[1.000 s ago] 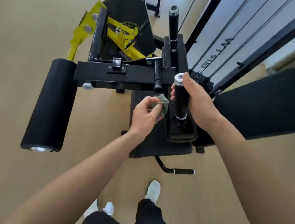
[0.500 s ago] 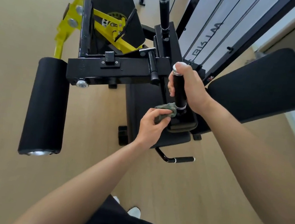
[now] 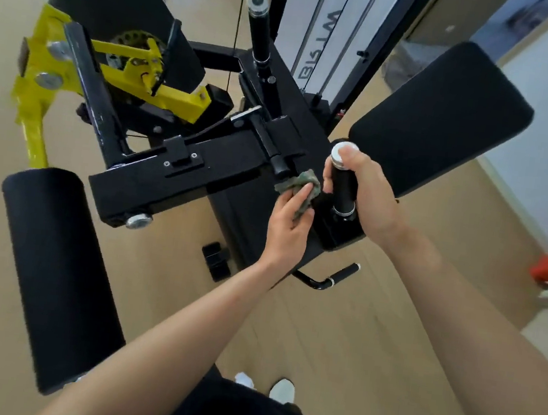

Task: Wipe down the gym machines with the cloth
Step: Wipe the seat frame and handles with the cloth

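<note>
The left hand [image 3: 289, 223] grips a crumpled green cloth [image 3: 301, 186] against the black frame [image 3: 180, 175] of the gym machine, just left of an upright handle [image 3: 342, 184]. The right hand [image 3: 365, 194] is wrapped around that handle, thumb on its silver cap [image 3: 341, 153].

I count one cloth [image 3: 303, 185], two upright handles [image 3: 257, 33], two black pads [image 3: 57, 277] and two white shoes [image 3: 283, 390].

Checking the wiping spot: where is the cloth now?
In the head view, just right of centre: the green cloth is bunched in the left hand, against the black machine frame, beside the handle the right hand grips.
</note>
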### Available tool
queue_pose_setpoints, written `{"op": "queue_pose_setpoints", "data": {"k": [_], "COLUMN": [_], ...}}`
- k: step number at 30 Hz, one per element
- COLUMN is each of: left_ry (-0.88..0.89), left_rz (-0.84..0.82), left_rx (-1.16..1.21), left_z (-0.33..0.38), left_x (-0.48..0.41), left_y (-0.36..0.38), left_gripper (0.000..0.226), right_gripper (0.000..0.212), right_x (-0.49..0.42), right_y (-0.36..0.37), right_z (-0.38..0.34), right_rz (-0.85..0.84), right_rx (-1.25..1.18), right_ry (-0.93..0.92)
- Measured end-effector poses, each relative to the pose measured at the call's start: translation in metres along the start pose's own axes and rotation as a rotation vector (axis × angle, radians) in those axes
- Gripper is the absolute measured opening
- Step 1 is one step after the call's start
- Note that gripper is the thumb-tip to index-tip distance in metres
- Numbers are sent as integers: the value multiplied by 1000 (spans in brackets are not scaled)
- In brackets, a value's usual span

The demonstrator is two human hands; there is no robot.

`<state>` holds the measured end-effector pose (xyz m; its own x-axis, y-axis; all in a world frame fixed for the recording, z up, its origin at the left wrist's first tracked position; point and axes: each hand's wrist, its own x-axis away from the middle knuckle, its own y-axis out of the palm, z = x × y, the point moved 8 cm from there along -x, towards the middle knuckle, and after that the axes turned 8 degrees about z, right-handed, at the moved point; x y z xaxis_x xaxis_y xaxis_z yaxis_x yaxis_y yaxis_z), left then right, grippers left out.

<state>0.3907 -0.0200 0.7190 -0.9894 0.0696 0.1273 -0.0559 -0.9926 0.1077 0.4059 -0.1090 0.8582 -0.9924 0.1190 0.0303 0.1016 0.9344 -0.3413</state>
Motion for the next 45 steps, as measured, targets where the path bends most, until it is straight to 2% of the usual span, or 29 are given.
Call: {"op": "queue_pose_setpoints", "data": {"k": [4, 10, 12, 15, 18, 24, 27, 30, 37, 45], "left_ry": [-38, 7, 29, 160, 375, 747, 845, 834, 867, 1033], "left_rz": [-40, -258, -260, -229, -251, -223, -270, -497, -759, -826], "left_rx": [23, -102, -114, -147, -252, -425, -726, -1039, -1004, -879], "left_z": [3, 12, 20, 48, 93, 161, 158, 127, 109, 97], "left_x": [0, 18, 17, 4, -25, -82, -105, -111, -75, -21], "left_y": [-6, -6, -20, -52, -75, -78, -58, -30, -2, 4], "left_gripper": [38, 22, 20, 23, 26, 27, 30, 35, 34, 30], "right_gripper": [47, 47, 48, 49, 46, 46, 50, 53, 50, 55], "right_x": [8, 15, 17, 18, 21, 25, 24, 24, 24, 28], "right_y": [1, 3, 2, 1, 2, -1, -1, -2, -1, 0], "right_z": [-6, -15, -14, -10, -5, -7, -9, -9, -9, -7], "right_rz": [90, 202, 227, 289, 359, 462, 477, 460, 454, 472], "right_rx": [-27, 22, 18, -18, -58, -48, -44, -37, -82, -164], "right_ry": [50, 60, 70, 105, 138, 98, 61, 51, 65, 111]}}
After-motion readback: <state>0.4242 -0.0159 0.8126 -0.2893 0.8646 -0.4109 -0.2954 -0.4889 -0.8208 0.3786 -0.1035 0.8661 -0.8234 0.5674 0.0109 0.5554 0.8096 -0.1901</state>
